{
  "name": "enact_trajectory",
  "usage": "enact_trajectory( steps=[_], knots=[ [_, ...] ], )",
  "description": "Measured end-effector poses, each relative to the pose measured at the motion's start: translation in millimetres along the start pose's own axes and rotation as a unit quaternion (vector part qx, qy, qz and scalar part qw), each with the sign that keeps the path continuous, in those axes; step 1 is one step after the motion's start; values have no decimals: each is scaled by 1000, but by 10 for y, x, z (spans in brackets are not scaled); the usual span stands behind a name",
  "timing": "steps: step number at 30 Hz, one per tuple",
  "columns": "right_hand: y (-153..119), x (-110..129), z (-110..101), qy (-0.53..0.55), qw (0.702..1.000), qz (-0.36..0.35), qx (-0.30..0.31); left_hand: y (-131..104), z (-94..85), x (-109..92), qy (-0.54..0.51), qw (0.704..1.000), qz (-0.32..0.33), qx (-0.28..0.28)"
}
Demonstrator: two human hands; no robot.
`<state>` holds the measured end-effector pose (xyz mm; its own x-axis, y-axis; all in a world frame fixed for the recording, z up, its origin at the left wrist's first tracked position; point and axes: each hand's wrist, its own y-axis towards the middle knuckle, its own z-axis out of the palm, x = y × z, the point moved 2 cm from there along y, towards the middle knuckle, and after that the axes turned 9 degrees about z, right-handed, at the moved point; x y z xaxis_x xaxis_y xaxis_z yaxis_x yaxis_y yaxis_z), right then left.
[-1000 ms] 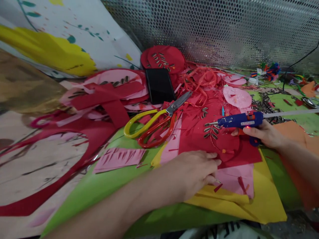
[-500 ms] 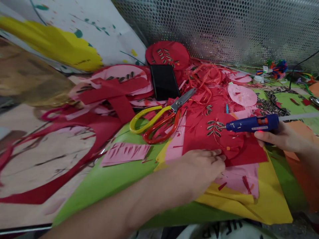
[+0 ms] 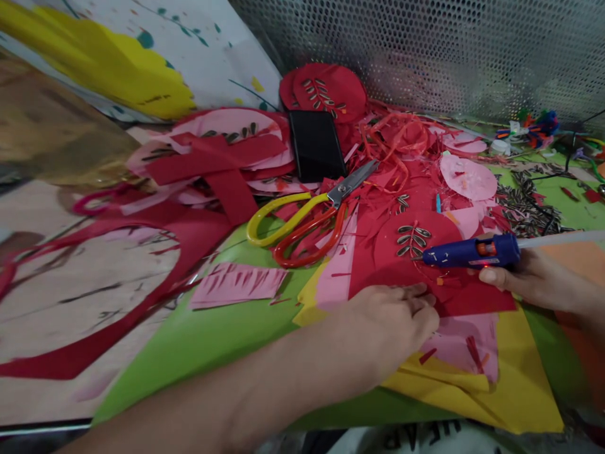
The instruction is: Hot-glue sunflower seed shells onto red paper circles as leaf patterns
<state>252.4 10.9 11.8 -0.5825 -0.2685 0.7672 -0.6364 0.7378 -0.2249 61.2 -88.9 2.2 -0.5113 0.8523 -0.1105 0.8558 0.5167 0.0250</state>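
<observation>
My right hand point(image 3: 529, 277) is wrapped round a blue glue gun point(image 3: 472, 252) with a white glue stick out of its back. The gun's nozzle points left and meets the red paper circle point(image 3: 387, 243) just below a sprig of striped seeds point(image 3: 413, 241). My left hand point(image 3: 397, 321) rests on the lower edge of the red paper, its fingers curled together; whether something is pinched under them is hidden. Beneath lie pink paper point(image 3: 466, 340) and yellow paper point(image 3: 524, 378). A small orange piece sits near the stem's lower end.
Scissors point(image 3: 307, 221) with yellow and red handles lie left of the red paper. Behind them are a black phone point(image 3: 317, 146), red scraps point(image 3: 401, 139) and red circles with seeds point(image 3: 331, 91). Loose seeds point(image 3: 529, 198) lie at the right. A perforated metal panel point(image 3: 425, 57) stands behind.
The glue gun's nozzle has moved down from the seed sprig's side to just below it, with my right hand. My left hand stays on the paper. The camera view has shifted slightly.
</observation>
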Motion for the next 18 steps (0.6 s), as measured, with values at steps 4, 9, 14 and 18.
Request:
enact_trajectory(
  steps=[4, 9, 14, 18],
  knots=[
    [14, 15, 6, -14, 1000, -18, -3, 1, 5, 5, -12, 1000, -12, 18],
    [9, 10, 15, -30, 999, -28, 5, 5, 3, 17, -16, 1000, -20, 15],
    [10, 26, 22, -52, 998, -46, -4, 1, 4, 10, -10, 1000, -13, 1],
    [11, 40, 23, -82, 995, -58, -13, -10, 3, 7, -9, 1000, -17, -11]
  ],
)
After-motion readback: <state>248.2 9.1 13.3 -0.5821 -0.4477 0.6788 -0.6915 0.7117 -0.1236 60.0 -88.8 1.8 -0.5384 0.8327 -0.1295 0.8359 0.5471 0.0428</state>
